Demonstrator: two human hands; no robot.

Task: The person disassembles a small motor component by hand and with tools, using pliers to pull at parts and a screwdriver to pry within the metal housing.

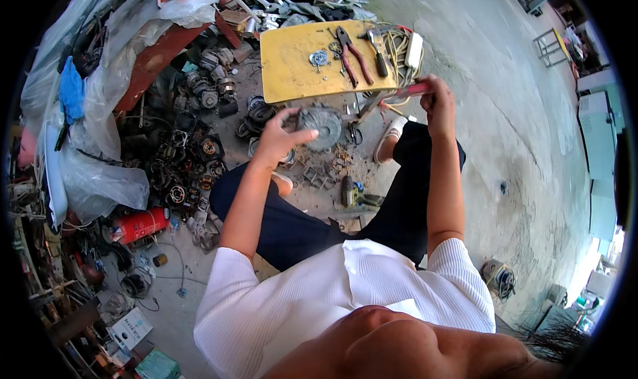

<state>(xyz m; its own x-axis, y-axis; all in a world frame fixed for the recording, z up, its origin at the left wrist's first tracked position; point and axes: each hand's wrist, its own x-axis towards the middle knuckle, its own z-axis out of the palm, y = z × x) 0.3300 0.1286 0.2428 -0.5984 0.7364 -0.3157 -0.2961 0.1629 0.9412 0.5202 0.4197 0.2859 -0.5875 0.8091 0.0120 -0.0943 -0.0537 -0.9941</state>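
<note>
Gripping the round grey metal part in the frame's upper centre, the left hand has fingers and thumb clamped on its edge, while the right hand, farther right, has fingers wrapped around a red-handled tool near the yellow bench.

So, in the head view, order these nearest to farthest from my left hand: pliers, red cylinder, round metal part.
1. Round metal part: in your left hand.
2. Pliers: on the yellow table, ahead and to the right.
3. Red cylinder: off to the left, lower in the picture.
</note>
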